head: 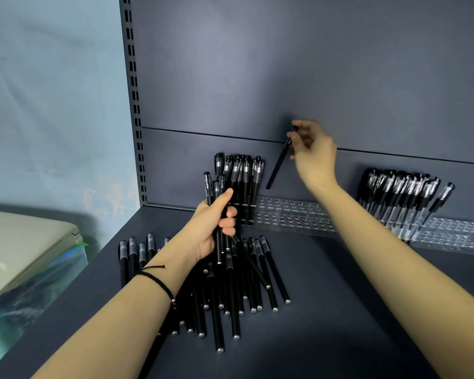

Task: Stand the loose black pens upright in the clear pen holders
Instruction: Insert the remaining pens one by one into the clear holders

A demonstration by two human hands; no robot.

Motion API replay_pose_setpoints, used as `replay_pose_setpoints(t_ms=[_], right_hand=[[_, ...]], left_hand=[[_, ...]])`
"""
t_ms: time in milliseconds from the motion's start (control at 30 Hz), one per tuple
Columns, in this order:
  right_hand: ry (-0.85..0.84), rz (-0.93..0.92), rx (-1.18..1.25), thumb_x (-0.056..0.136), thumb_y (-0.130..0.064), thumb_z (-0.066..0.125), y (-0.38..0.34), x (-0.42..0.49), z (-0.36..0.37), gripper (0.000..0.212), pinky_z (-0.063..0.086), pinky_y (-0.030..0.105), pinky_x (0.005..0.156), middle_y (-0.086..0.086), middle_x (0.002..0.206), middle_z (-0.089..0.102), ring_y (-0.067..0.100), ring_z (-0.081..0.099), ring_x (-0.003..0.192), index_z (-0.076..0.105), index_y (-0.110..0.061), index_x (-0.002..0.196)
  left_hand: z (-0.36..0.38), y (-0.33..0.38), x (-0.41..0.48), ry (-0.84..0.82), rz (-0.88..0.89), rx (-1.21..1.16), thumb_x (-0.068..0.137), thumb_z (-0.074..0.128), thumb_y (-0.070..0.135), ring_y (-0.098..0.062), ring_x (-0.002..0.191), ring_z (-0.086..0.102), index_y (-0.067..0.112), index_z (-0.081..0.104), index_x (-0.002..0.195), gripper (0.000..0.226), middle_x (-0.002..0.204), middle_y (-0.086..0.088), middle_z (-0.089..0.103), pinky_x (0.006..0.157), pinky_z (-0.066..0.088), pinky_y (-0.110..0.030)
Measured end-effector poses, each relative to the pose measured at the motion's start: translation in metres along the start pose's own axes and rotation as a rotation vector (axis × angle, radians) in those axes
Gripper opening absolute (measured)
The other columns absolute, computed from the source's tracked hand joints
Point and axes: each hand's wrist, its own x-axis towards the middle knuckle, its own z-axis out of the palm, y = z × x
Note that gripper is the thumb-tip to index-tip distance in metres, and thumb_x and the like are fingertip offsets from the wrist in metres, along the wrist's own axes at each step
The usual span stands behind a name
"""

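The hands divide the job. The left hand grips a bundle of black pens as ready supply. The right hand pinches a single pen by its top, tip down over the clear pen holder, beside the standing pens. Loose pens lie on the shelf.

holder middle open, pens flanking
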Motion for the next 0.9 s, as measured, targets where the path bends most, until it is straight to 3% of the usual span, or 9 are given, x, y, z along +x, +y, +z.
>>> replay_pose_setpoints(t_ms=[200, 300, 367, 467, 600, 733, 833, 900], right_hand=[[-0.055, 0.002, -0.017, 0.094, -0.008, 0.058, 0.010, -0.010, 0.006, 0.021, 0.057, 0.046, 0.078, -0.003, 0.089, 0.065, 0.012, 0.063, 0.082, 0.063, -0.015, 0.113], [-0.235, 0.042, -0.083, 0.094, -0.009, 0.059, 0.013, -0.017, 0.010, 0.020, 0.058, 0.044, 0.077, -0.001, 0.092, 0.067, 0.021, 0.067, 0.083, 0.063, -0.020, 0.110], [-0.372, 0.060, -0.129, 0.095, -0.014, 0.058, 0.015, -0.024, 0.011, 0.023, 0.058, 0.038, 0.081, 0.001, 0.104, 0.068, 0.023, 0.068, 0.090, 0.066, -0.019, 0.116], [-0.318, -0.040, -0.231, 0.097, -0.030, 0.054, 0.013, -0.031, 0.012, 0.027, 0.048, 0.027, 0.090, -0.005, 0.113, 0.065, 0.010, 0.060, 0.099, 0.068, -0.022, 0.119], [-0.187, -0.110, -0.144, 0.094, -0.034, 0.058, -0.002, -0.042, 0.015, 0.019, 0.045, 0.021, 0.076, -0.009, 0.099, 0.061, 0.007, 0.057, 0.082, 0.072, -0.024, 0.102], [-0.461, 0.023, -0.011, 0.091, -0.031, 0.064, -0.016, -0.051, 0.019, 0.012, 0.047, 0.016, 0.077, -0.010, 0.095, 0.071, 0.000, 0.063, 0.086, 0.072, -0.024, 0.098], [-0.512, 0.171, 0.135, 0.090, -0.022, 0.066, -0.020, -0.053, 0.020, 0.015, 0.044, 0.012, 0.055, -0.002, 0.095, 0.072, 0.001, 0.061, 0.070, 0.069, -0.020, 0.105], [-0.524, 0.224, 0.198, 0.091, -0.020, 0.066, -0.023, -0.055, 0.019, 0.019, 0.043, 0.017, 0.049, 0.001, 0.092, 0.072, 0.003, 0.061, 0.066, 0.068, -0.017, 0.109]], left_hand=[[0.000, 0.000, 0.001, -0.034, -0.004, -0.011, 0.098, 0.054, 0.019, -0.007, 0.039, 0.032, 0.015, 0.043, 0.084, 0.019, 0.061, 0.002, 0.047, 0.037, 0.027, -0.018], [0.000, 0.000, -0.001, -0.053, 0.006, 0.030, 0.094, 0.062, 0.022, -0.007, 0.047, 0.045, 0.014, 0.053, 0.088, 0.014, 0.069, 0.001, 0.060, 0.040, 0.036, -0.017], [0.001, 0.000, -0.003, -0.029, 0.009, 0.032, 0.091, 0.066, 0.022, -0.008, 0.051, 0.054, 0.010, 0.060, 0.095, 0.014, 0.076, 0.000, 0.070, 0.042, 0.042, -0.018], [0.004, 0.000, -0.005, 0.003, 0.032, 0.016, 0.088, 0.068, 0.021, -0.009, 0.057, 0.065, 0.006, 0.064, 0.103, 0.021, 0.086, -0.004, 0.076, 0.047, 0.048, -0.019], [0.005, 0.001, -0.006, -0.005, 0.053, 0.015, 0.087, 0.069, 0.023, -0.010, 0.066, 0.069, 0.007, 0.067, 0.102, 0.022, 0.096, -0.006, 0.076, 0.050, 0.050, -0.019], [0.006, 0.001, -0.007, -0.025, 0.085, 0.028, 0.091, 0.064, 0.027, -0.009, 0.067, 0.069, 0.010, 0.067, 0.107, 0.024, 0.098, -0.004, 0.076, 0.053, 0.052, -0.020], [0.006, 0.001, -0.008, -0.028, 0.101, 0.059, 0.091, 0.064, 0.027, -0.010, 0.068, 0.070, 0.013, 0.068, 0.108, 0.023, 0.095, -0.002, 0.076, 0.057, 0.053, -0.021], [0.005, 0.002, -0.007, -0.011, 0.115, 0.075, 0.088, 0.068, 0.024, -0.010, 0.070, 0.071, 0.012, 0.069, 0.105, 0.021, 0.093, -0.001, 0.077, 0.058, 0.054, -0.022]])
